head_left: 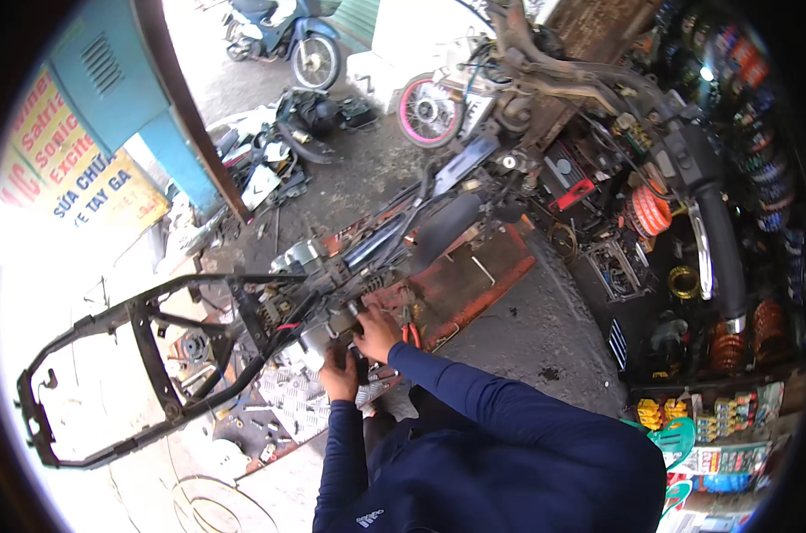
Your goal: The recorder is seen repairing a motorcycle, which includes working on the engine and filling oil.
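My left hand grips the lower end of a grey metal part low on the stripped motorbike frame, its fingers curled. My right hand is closed on the same part's right side, fingertips partly hidden by it; I cannot tell exactly what the part is. Dark hoses and a red wire surround it. Just right of my right hand, red-handled pliers lie on a rusty red tray, with an L-shaped metal tool farther along. Scattered small parts and tools lie beneath the frame.
Handlebar and fork hang at upper right. A pink-rimmed wheel, heaped bike parts and a parked scooter stand beyond. A blue shutter and signboard border the left; shelves of coils and packaged parts line the right.
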`<state>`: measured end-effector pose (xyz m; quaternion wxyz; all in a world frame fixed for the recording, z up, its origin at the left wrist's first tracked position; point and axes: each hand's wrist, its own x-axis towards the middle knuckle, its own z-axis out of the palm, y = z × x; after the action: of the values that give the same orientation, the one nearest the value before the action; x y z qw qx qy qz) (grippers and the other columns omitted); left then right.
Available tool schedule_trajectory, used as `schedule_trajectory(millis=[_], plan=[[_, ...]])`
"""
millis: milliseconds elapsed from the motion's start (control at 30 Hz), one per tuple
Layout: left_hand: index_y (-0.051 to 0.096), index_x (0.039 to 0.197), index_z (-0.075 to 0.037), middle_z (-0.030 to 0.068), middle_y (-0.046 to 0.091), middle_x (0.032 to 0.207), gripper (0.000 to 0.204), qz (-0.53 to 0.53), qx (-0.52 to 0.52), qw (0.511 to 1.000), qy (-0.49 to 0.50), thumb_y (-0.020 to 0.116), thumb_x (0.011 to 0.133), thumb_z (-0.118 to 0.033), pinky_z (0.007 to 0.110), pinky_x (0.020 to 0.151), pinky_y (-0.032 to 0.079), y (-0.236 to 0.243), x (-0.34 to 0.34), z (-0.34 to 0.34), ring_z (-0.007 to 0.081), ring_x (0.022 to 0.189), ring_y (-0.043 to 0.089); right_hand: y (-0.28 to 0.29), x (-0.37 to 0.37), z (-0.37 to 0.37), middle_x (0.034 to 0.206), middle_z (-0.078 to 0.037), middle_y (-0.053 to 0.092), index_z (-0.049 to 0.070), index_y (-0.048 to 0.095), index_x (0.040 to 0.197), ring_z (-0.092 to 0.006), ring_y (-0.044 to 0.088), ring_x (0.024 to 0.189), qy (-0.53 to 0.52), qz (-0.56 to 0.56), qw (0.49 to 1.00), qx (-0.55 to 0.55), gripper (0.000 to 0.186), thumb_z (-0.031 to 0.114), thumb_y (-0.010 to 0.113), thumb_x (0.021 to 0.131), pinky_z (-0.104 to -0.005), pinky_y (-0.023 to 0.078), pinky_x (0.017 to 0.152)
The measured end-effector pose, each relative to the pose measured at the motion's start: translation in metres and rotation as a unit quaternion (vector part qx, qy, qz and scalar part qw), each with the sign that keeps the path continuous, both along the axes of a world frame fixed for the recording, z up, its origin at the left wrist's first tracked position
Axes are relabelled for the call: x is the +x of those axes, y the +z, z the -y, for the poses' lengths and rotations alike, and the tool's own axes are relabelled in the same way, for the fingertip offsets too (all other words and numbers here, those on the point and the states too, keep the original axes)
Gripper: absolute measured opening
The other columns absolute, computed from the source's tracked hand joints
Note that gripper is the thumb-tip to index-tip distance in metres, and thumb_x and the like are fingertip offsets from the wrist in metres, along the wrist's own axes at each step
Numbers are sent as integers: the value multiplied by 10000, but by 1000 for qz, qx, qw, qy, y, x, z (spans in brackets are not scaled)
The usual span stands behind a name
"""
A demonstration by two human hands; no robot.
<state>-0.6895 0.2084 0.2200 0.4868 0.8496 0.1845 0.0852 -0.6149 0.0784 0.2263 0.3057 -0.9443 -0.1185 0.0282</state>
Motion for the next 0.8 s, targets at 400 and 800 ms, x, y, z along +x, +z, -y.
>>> schedule_trajectory(millis=[400,800], plan=[[546,1114,-72,207,660,817,382,-98,106,986,-88,633,798,-269,440,660,516,5,14,10,359,742,659,2,-21,12,1063,-115,533,77,549,1065,-251,587,935,-59,-33,992,108,346,41,639,733,-362,514,702],[620,931,-56,93,564,962,196,120,397,887,-204,592,766,-159,430,727,477,13,35,25,281,869,593,-43,-68,140,939,-72,663,-16,616,1091,-172,624,847,-191,-362,865,291,414,172,733,741,-325,491,760]])
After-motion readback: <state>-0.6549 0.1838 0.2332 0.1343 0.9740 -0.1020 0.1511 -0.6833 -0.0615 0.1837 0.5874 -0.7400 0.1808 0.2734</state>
